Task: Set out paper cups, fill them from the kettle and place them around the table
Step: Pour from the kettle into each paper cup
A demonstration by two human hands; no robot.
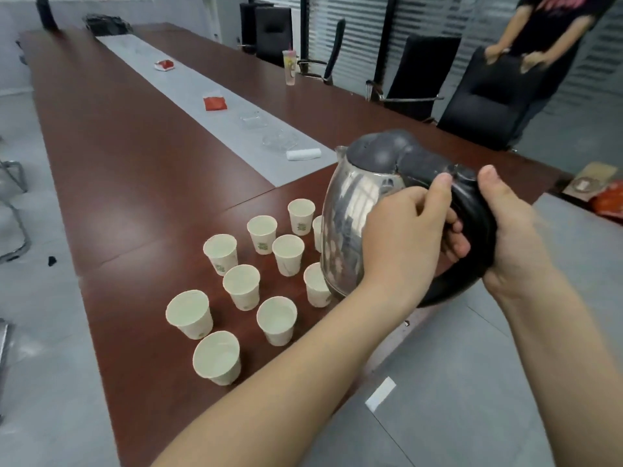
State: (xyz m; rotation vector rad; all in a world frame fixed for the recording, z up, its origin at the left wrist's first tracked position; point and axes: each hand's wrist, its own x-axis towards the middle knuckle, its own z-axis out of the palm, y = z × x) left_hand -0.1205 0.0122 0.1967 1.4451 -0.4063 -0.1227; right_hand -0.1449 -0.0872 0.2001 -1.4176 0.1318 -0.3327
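Note:
A steel kettle (354, 210) with a black lid and black handle is held upright above the near corner of the long brown table (128, 183). My left hand (408, 237) wraps the handle from the kettle side. My right hand (512, 230) grips the handle's outer curve, thumb up. Several white paper cups (242, 286) stand open in a loose cluster on the table, below and left of the kettle. Two of them are partly hidden behind the kettle's body. Whether the cups hold water is unclear.
A grey runner (188, 85) down the table's middle carries red packets (215, 103), glass dishes (279, 139) and a white roll (303, 154). A plastic drink cup (290, 67) stands at the far edge. Black chairs (485, 106) line the right side, where a person (546, 32) stands.

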